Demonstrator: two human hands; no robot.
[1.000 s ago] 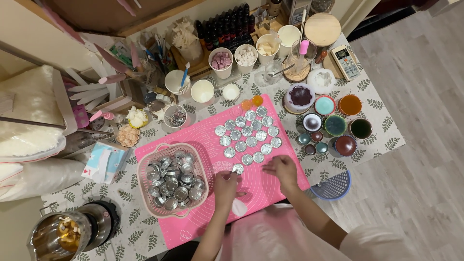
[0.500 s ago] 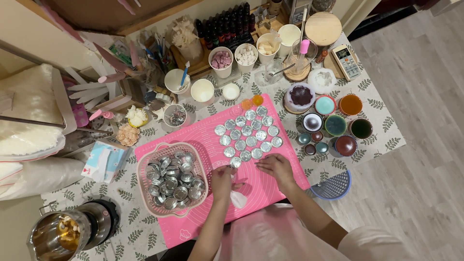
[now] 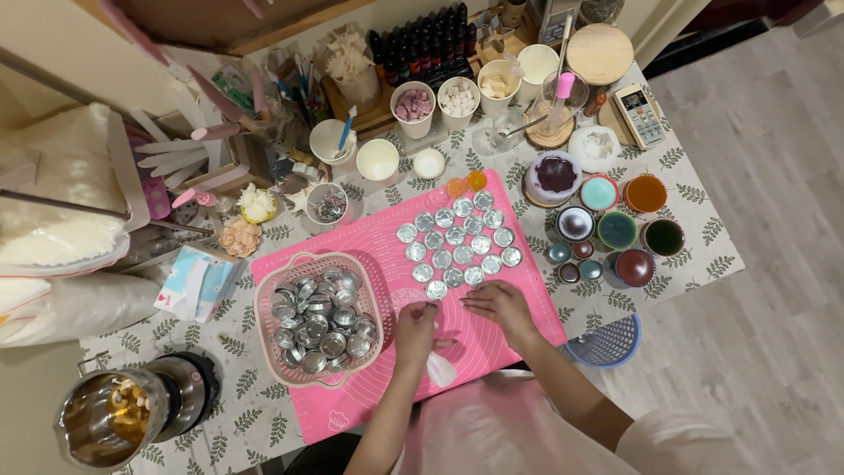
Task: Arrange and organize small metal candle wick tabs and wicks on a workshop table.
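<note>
A pink silicone mat (image 3: 378,255) covers the middle of the counter (image 3: 694,237), which wears a leaf-patterned cloth. On the mat's upper right lies a cluster of small round metal tins (image 3: 459,239), laid out in close rows. The nearest tin of the cluster (image 3: 437,289) sits just above the hands. On the mat's left stands a pink perforated basket (image 3: 318,317), heaped with more of the same tins.

The left hand (image 3: 413,332) rests low on the mat just right of the basket, fingers curled around something small; a bit of white material (image 3: 440,369) shows beside its wrist, though whether the hand grips it cannot be told. The right hand (image 3: 498,303) lies palm down on the mat, fingers spread flat and holding nothing, its fingertips just below the bottom row of tins.

Right of the mat, coloured bowls and cups (image 3: 615,230) crowd the counter, and a blue mesh basket (image 3: 607,341) hangs at the near edge. Behind the mat stand white cups (image 3: 413,105) of wax pieces, a row of dark bottles (image 3: 422,44) and a remote control (image 3: 640,114). At the lower left sits a steel pot (image 3: 112,418).

Against half a second ago, the right hand has drawn down and left from the cluster's edge, and the left hand has shifted slightly toward the bottom tin. The tins and basket lie unchanged.
</note>
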